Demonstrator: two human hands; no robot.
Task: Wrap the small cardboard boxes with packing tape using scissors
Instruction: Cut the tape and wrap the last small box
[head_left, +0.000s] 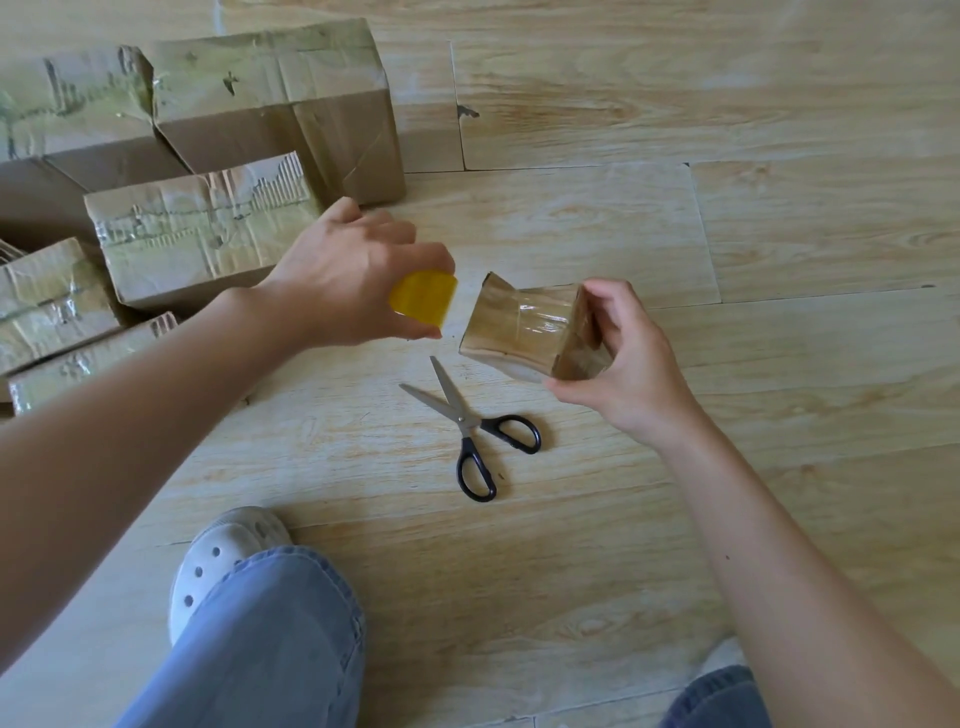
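The left hand (343, 275) curls its fingers round the tape roll (423, 300). At its 3 o'clock the right hand (631, 364) pinches the small box (524, 330) (glossy with tape), with the scissors (467, 420) at the box's 6 o'clock.

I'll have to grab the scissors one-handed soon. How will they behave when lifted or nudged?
The scissors lie flat with blades spread, so lifted by one black loop they will probably swing on the pivot. Nudged, they likely slide on the smooth floor, not roll. The metal blades look stiff.
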